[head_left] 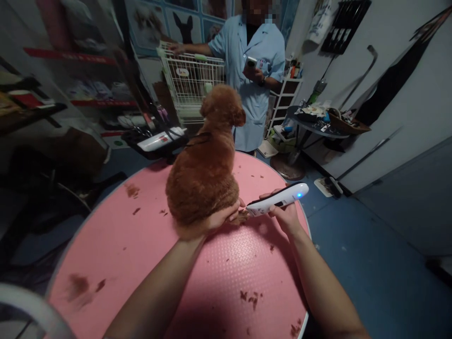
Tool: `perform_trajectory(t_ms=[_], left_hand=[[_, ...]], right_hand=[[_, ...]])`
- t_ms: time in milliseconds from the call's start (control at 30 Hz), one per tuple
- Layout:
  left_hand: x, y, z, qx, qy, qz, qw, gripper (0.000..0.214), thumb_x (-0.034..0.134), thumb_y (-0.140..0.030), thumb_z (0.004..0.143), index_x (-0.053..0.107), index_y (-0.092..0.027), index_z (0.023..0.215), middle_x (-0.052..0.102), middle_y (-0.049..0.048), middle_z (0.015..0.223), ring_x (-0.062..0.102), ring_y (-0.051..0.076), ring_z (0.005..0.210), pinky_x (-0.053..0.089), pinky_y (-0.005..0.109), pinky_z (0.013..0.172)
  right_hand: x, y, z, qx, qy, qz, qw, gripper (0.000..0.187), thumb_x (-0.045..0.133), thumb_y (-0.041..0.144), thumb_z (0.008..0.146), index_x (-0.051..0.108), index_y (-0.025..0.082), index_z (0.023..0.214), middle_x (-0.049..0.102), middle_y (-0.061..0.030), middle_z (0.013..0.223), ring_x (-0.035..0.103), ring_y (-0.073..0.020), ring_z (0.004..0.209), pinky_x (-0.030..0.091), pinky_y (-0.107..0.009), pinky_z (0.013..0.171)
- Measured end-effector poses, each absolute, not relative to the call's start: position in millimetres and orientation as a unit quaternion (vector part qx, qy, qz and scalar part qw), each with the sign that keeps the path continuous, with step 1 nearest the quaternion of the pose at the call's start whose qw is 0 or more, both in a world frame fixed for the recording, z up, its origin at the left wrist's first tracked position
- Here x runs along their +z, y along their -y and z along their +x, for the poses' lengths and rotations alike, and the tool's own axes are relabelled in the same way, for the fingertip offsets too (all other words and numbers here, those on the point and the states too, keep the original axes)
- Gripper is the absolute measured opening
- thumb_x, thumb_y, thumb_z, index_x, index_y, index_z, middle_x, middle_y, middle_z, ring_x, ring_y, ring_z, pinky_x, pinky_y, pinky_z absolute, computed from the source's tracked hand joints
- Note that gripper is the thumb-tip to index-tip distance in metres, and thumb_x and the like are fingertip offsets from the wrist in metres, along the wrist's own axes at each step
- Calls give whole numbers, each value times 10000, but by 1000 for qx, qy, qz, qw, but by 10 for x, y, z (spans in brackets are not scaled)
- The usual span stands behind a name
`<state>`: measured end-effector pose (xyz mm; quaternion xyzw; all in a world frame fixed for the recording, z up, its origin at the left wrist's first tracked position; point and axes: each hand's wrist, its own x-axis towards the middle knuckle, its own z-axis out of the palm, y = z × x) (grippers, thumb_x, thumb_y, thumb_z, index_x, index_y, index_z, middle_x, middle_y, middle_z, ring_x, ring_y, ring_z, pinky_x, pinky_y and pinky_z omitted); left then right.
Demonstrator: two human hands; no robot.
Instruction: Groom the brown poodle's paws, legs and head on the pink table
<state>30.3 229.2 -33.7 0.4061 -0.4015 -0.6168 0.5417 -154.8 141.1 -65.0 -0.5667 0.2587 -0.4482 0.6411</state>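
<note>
A curly reddish-brown dog (203, 176) sits on the round pink table (229, 282), its back towards me and its head turned to the right. My left hand (224, 216) is closed around its right hind leg, just behind the paw (240, 217). In my right hand (286, 217) is a white hair clipper (277, 200) with a blue light lit at its rear end. The clipper's blade end points left and lies at the paw, touching or very near it. Fingers of my left hand are partly hidden under the dog's fur.
Tufts of cut hair (251, 297) lie about the table. A person in a light blue coat (247, 89) stands beyond it, one hand on a white wire cart (194, 80). Another white clipper (160, 140) rests in a black holder at the table's far left edge. A cluttered side table (318, 129) stands right.
</note>
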Motion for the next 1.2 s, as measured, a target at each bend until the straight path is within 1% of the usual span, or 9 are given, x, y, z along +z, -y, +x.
perform_trajectory(t_ms=[300,467,567,667,767,900,1067,1133,1200], left_hand=[[-296,-2290,340,-565,475,436,515,394,542,-372,843,450,-188,508,389,-23,478,323,97,473,289,273,541],[-322,-2281,359,-585,471,418,512,369,542,-337,852,465,-182,527,419,-16,511,365,105,511,334,260,564],[-328,-2279,351,-607,452,400,518,391,553,-360,854,448,-183,521,392,-21,503,345,100,497,326,258,537],[-354,-2272,340,-609,447,396,522,357,585,-379,837,474,-181,561,392,-28,504,323,88,473,288,253,497],[-394,-2259,331,-616,443,393,519,390,589,-423,838,461,-179,563,404,-25,506,333,85,468,278,249,477],[-404,-2258,326,-621,441,392,516,408,570,-435,858,448,-180,563,384,-31,494,314,81,453,247,249,456],[-378,-2255,365,-595,471,392,520,371,552,-349,863,477,-174,545,423,-13,525,349,94,503,300,253,515],[-397,-2246,383,-599,471,384,521,358,550,-341,856,479,-177,545,426,-14,532,360,100,518,325,253,540],[-435,-2241,393,-601,458,393,524,359,561,-344,849,469,-179,543,426,-16,536,364,100,523,334,249,549]], right_hand=[[-618,-1380,-1523,-420,-252,-590,641,358,779,328,659,577,220,934,745,-67,946,649,-186,700,530,-311,616],[-392,-1251,-1444,-322,-224,-661,640,293,764,281,661,645,184,910,739,-52,884,663,-183,740,544,-297,656],[-252,-1114,-1364,-227,-189,-702,647,279,750,264,667,657,161,909,728,-42,823,641,-154,651,528,-253,562],[-166,-972,-1273,-145,-175,-728,647,290,728,255,678,655,158,941,711,-27,782,585,-123,528,448,-205,405],[-142,-868,-1198,-109,-179,-722,660,289,723,248,677,640,172,943,689,-5,731,551,-111,474,399,-191,353],[-174,-810,-1179,-130,-175,-713,667,332,750,248,641,634,171,943,702,-13,754,586,-127,547,420,-188,394],[-295,-882,-1279,-135,-176,-688,691,331,763,304,598,638,160,869,695,-11,693,522,-101,468,371,-181,364],[-365,-940,-1316,-207,-198,-657,698,333,749,327,595,636,158,858,701,-24,689,527,-108,468,358,-181,361],[-432,-1003,-1337,-292,-236,-630,680,307,724,344,616,643,150,840,687,-28,646,523,-112,455,359,-187,364]])
